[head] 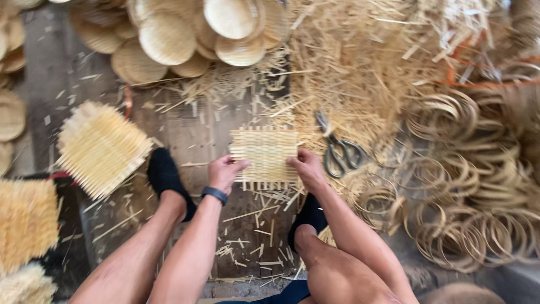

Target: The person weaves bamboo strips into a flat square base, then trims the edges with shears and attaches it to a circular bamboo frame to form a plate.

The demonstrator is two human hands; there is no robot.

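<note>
From the head camera, the left hand [225, 170] and the right hand [306, 167] each grip one side edge of a small square mat of pale woven bamboo strips [264, 154], fingers closed on it, so it stays flat and stretched between them, above the wooden floor [197, 132]. Grey metal scissors [338, 151] lie just beside the right hand, easy to reach. A stack of similar woven squares [101, 147] rests well to the left of the left hand, and thin bamboo rings [467, 191] are piled to the right.

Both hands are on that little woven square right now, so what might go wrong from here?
The loose strip ends fringing the woven bamboo mat, held at its sides by the left hand and right hand, might slip out and unravel the weave. The scissors lying beside the right hand could nick it.
</note>
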